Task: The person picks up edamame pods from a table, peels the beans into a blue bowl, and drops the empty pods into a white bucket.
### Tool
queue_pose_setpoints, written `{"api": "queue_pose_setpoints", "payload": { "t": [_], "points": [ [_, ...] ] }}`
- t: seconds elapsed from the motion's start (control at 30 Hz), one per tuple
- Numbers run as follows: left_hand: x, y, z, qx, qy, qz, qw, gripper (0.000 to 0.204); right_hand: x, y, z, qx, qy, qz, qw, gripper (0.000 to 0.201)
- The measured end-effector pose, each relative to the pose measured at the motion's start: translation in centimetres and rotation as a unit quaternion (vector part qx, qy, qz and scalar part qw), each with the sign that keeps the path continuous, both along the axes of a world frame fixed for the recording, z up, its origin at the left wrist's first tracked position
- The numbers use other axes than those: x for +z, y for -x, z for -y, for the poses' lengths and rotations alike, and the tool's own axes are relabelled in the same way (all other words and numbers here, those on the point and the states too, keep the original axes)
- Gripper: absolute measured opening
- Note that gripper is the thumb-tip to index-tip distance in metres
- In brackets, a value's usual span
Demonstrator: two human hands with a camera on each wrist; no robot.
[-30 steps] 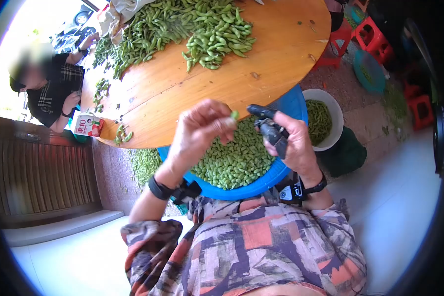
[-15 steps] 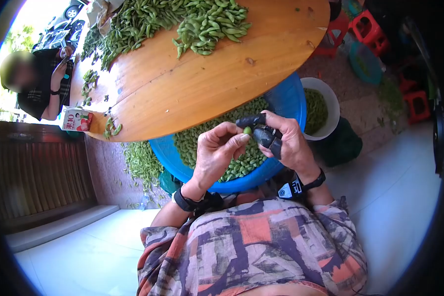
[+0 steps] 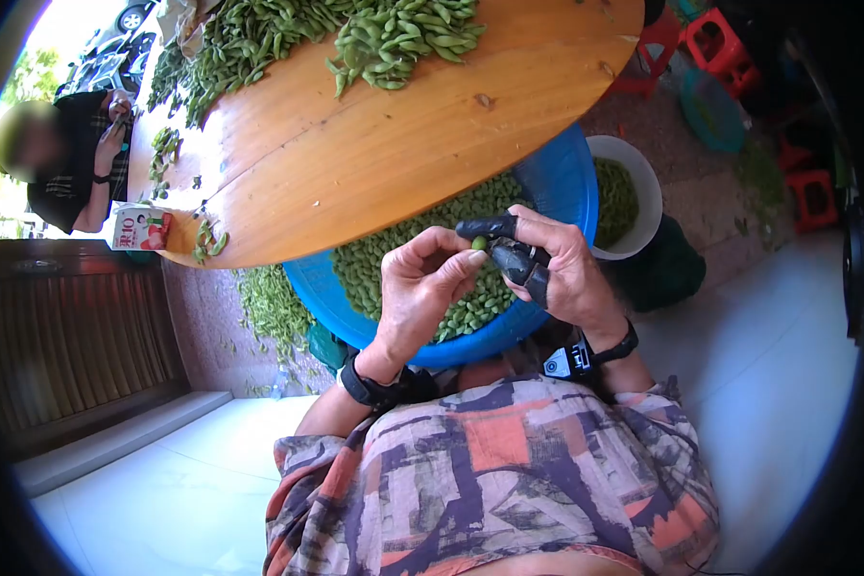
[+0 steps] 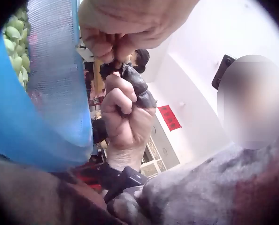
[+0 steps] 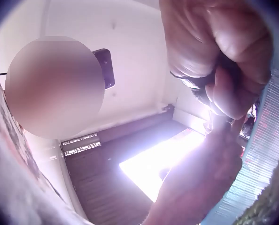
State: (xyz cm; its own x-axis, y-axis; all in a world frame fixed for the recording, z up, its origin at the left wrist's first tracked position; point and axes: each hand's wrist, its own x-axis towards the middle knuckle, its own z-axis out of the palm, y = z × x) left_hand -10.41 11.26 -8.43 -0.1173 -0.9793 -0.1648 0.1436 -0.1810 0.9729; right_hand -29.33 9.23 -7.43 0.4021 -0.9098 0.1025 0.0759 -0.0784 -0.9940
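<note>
In the head view, my left hand pinches a green soybean pod between thumb and bent index finger; only its small rounded end shows. Against the pod's other side is my right hand, its thumb and index finger wrapped in black coverings and closed around it. Both hands meet above a blue basin heaped with small green soybeans. The left wrist view shows the fingertips of both hands together, the pod hidden between them. Dark wrapping also shows on the right hand in the right wrist view.
Beyond the basin, a wooden table carries a pile of soybean pods and a printed carton. A white bucket stands right of the basin, near red stools. Another person sits at the far left.
A second ago the hands were apart, the left holding the green pod. They have come together at the pod over the basin, and have barely moved in the last half second.
</note>
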Motion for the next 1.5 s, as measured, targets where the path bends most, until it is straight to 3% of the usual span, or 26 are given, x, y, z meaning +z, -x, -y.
{"api": "queue_pose_setpoints", "payload": {
  "t": [0.07, 0.1, 0.13, 0.17, 0.23, 0.27, 0.3, 0.33, 0.4, 0.43, 0.47, 0.53, 0.6, 0.63, 0.7, 0.73, 0.77, 0.83, 0.9, 0.93, 1.03, 1.1, 1.17, 1.27, 1.37, 1.5],
  "points": [
    [-1.0, -0.4, 0.1, -0.058, -0.081, -0.199, 0.975, 0.007, -0.2, 0.4, 0.1, 0.014, 0.032, 0.017, 0.999, 0.025],
    [-1.2, -0.5, 0.2, -0.058, -0.083, -0.199, 0.975, 0.007, 0.1, 0.6, 0.1, 0.054, -0.1, 0.055, 0.992, 0.022],
    [-1.4, -0.5, 0.2, -0.086, -0.125, -0.273, 0.95, 0.007, 0.2, 0.7, 0.1, 0.092, -0.231, 0.093, 0.964, 0.021],
    [-1.6, -0.5, 0.2, -0.112, -0.166, -0.345, 0.917, 0.008, 0.0, 0.8, 0.0, 0.091, -0.233, 0.093, 0.964, 0.021],
    [-1.4, -0.4, 0.1, -0.116, -0.166, -0.36, 0.911, 0.008, -0.8, 0.8, -0.1, 0.097, -0.29, 0.14, 0.942, 0.02],
    [-1.4, -0.5, 0.1, -0.108, -0.169, -0.333, 0.922, 0.008, -1.0, 0.4, -0.2, 0.097, -0.291, 0.139, 0.941, 0.02],
    [-1.3, -0.7, 0.1, -0.1, -0.171, -0.304, 0.932, 0.008, -1.1, -0.3, -0.3, 0.025, -0.034, 0.007, 0.999, 0.024],
    [-1.0, -1.5, 0.3, -0.116, -0.168, -0.228, 0.952, 0.009, -1.1, -0.7, -0.4, -0.049, 0.227, -0.125, 0.965, 0.03],
    [-1.0, -2.2, 0.2, -0.108, -0.071, 0.032, 0.991, 0.013, -0.6, -0.8, -0.8, -0.039, 0.224, -0.174, 0.958, 0.036],
    [-1.3, -2.6, 0.1, -0.11, -0.005, 0.167, 0.98, 0.012, -0.5, -0.8, -0.9, -0.027, 0.223, -0.223, 0.949, 0.042],
    [-1.4, -3.2, 0.0, -0.109, -0.005, 0.168, 0.98, 0.012, -0.7, -0.6, -0.8, -0.046, 0.214, -0.23, 0.948, 0.045],
    [-0.3, -3.7, -0.1, -0.089, 0.158, 0.415, 0.892, 0.011, 0.1, 0.6, -0.5, -0.091, 0.214, -0.252, 0.939, 0.044],
    [-0.9, -4.1, -0.1, -0.07, 0.173, 0.432, 0.882, 0.012, -0.2, 1.3, -0.1, -0.138, 0.197, -0.226, 0.944, 0.042],
    [-1.1, -4.2, -0.1, -0.051, 0.189, 0.446, 0.874, 0.013, -1.1, 2.5, 0.2, -0.125, 0.209, -0.226, 0.943, 0.029],
    [-1.2, -4.4, -0.1, -0.059, 0.191, 0.445, 0.873, 0.012, -0.1, 3.6, -0.5, -0.093, -0.023, -0.138, 0.986, 0.023],
    [-1.1, -4.5, 0.0, -0.066, 0.193, 0.445, 0.872, 0.011, 0.4, 4.7, -0.9, -0.06, -0.107, -0.067, 0.99, 0.03],
    [-0.7, -4.5, -0.1, -0.065, 0.195, 0.446, 0.871, 0.011, 0.0, 5.2, -1.0, -0.07, -0.093, 0.03, 0.993, 0.032],
    [1.1, -4.3, -0.1, -0.101, 0.09, 0.33, 0.934, 0.007, 1.1, 6.3, -0.7, -0.132, -0.029, 0.031, 0.99, 0.036],
    [3.8, -4.3, 1.0, -0.093, 0.167, 0.327, 0.926, 0.006, -1.2, 9.6, -0.6, -0.189, -0.078, 0.087, 0.975, 0.044],
    [5.2, -4.3, 1.6, -0.087, 0.24, 0.32, 0.912, 0.006, -2.0, 10.3, -0.4, -0.217, -0.018, 0.094, 0.971, 0.041],
    [7.5, -2.5, 4.0, -0.058, 0.166, 0.268, 0.947, 0.007, -2.7, 11.9, 0.2, -0.265, -0.058, 0.117, 0.955, 0.037],
    [7.1, -1.0, 6.4, -0.063, 0.21, 0.287, 0.933, 0.007, -3.3, 12.0, 0.2, -0.279, -0.084, 0.117, 0.949, 0.036],
    [6.8, 0.1, 9.0, -0.042, 0.301, 0.355, 0.884, 0.01, -3.4, 12.0, 0.0, -0.3, -0.119, 0.112, 0.94, 0.035],
    [7.2, 1.6, 13.1, -0.062, 0.302, 0.371, 0.876, 0.016, -3.4, 11.7, -0.3, -0.324, -0.139, 0.115, 0.929, 0.032],
    [6.0, 4.3, 15.4, -0.015, 0.383, 0.351, 0.854, 0.021, -4.5, 11.5, -0.7, -0.336, -0.1, 0.134, 0.927, 0.032],
    [6.3, 5.1, 14.4, 0.042, 0.412, 0.27, 0.869, 0.027, -4.7, 11.2, -0.7, -0.326, -0.11, 0.101, 0.933, 0.029]
  ]
}}
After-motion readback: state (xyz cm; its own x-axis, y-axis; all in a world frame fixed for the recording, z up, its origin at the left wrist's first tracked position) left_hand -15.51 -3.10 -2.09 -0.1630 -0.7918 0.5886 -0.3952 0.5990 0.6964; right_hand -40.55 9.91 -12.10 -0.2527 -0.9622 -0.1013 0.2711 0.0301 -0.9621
